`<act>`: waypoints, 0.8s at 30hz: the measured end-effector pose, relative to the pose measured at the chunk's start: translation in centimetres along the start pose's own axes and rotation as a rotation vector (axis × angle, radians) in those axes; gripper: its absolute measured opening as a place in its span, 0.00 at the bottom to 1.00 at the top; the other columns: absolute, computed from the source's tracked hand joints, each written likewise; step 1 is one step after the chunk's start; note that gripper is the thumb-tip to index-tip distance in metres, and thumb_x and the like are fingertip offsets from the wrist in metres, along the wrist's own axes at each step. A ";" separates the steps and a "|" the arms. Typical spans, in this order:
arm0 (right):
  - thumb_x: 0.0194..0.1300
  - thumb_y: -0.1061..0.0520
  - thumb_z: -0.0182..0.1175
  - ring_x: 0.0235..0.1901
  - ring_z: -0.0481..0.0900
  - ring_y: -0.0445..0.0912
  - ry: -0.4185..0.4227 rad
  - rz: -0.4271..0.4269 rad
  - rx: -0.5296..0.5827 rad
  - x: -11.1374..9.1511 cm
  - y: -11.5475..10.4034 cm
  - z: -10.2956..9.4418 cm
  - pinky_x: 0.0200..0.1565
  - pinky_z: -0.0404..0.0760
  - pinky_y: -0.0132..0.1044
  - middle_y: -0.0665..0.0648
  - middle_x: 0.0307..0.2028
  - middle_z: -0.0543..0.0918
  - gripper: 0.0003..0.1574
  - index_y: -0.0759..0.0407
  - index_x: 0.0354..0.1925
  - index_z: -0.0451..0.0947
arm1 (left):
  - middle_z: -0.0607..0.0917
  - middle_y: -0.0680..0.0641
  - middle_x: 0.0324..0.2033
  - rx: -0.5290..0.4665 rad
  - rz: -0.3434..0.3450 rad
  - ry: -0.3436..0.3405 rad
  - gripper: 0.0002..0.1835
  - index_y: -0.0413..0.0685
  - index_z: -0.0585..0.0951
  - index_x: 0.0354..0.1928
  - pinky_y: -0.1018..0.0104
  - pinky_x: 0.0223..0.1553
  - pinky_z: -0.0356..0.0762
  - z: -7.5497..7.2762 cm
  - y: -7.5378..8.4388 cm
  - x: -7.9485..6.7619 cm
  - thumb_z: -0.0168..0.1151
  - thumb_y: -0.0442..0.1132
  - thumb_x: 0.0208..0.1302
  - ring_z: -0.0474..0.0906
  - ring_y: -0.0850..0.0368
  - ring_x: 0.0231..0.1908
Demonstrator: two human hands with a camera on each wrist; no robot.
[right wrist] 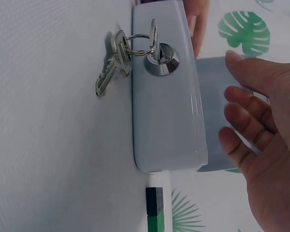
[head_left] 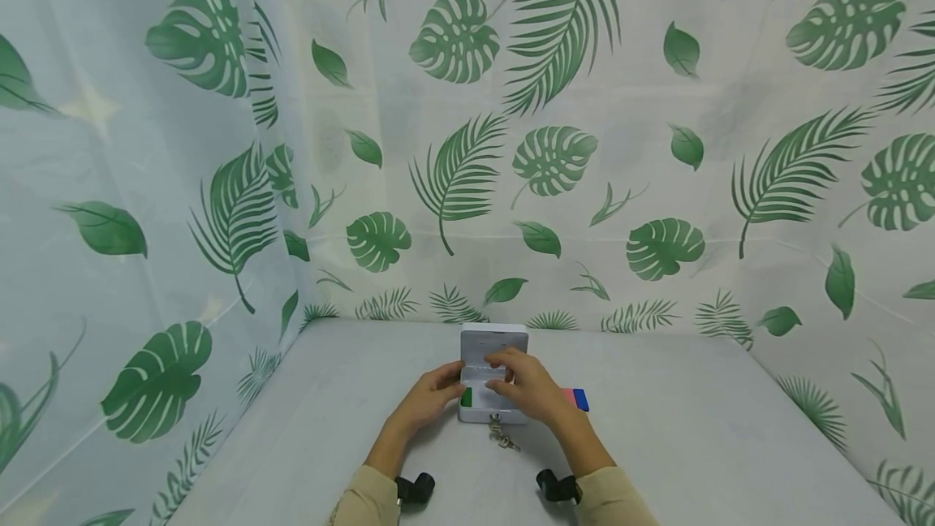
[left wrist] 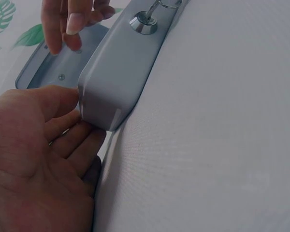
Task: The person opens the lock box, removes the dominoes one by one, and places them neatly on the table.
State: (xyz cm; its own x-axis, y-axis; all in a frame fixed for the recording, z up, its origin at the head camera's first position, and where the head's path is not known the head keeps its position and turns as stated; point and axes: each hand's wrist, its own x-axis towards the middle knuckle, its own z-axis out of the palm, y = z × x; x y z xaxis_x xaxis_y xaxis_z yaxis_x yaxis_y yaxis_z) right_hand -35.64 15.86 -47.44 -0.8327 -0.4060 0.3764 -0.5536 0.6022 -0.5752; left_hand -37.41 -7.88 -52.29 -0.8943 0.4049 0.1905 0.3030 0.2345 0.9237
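A small light-grey metal cash box stands on the table with its lid raised at the back. One key sits in its front lock, and a ring carries more keys hanging down to the tabletop. At the box's left end, my left hand touches the side wall with loosely bent fingers. My right hand hovers over the box's right part, thumb and fingers apart, nothing visible between them. A green piece shows inside the box at its left; the rest of the interior is partly hidden by my right hand.
Right of the box, partly behind my right wrist, lie flat coloured pieces, one blue and one pink. The white-covered table ends at a leaf-patterned curtain behind and on both sides.
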 end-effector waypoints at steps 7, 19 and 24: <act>0.67 0.58 0.71 0.36 0.74 0.42 -0.011 -0.001 0.004 0.0 -0.2 0.4 0.34 0.76 0.28 0.59 0.50 0.85 0.24 0.60 0.61 0.82 | 0.74 0.36 0.72 0.015 0.001 -0.002 0.27 0.38 0.68 0.75 0.39 0.74 0.65 -0.1 -0.2 0.1 0.56 0.38 0.79 0.69 0.37 0.74; 0.68 0.57 0.71 0.37 0.75 0.44 -0.064 -0.024 -0.016 0.0 -0.3 1.0 0.35 0.75 0.29 0.60 0.52 0.85 0.26 0.63 0.62 0.81 | 0.75 0.36 0.71 0.020 0.001 0.001 0.27 0.38 0.69 0.75 0.39 0.74 0.66 -0.1 -0.1 0.1 0.55 0.37 0.79 0.69 0.37 0.73; 0.68 0.58 0.70 0.36 0.75 0.44 -0.072 -0.037 -0.034 0.0 -0.4 1.2 0.35 0.75 0.29 0.59 0.52 0.85 0.25 0.62 0.61 0.82 | 0.74 0.36 0.72 0.024 -0.008 0.002 0.27 0.38 0.69 0.75 0.39 0.74 0.65 -0.1 -0.1 0.1 0.56 0.38 0.79 0.68 0.37 0.74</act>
State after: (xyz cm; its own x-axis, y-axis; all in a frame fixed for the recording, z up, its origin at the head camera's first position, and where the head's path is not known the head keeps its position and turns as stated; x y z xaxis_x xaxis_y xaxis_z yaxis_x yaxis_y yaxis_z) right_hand -35.39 14.80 -48.11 -0.8095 -0.4763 0.3432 -0.5852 0.6084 -0.5361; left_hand -37.57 -7.94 -52.33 -0.8976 0.4008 0.1836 0.3031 0.2586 0.9172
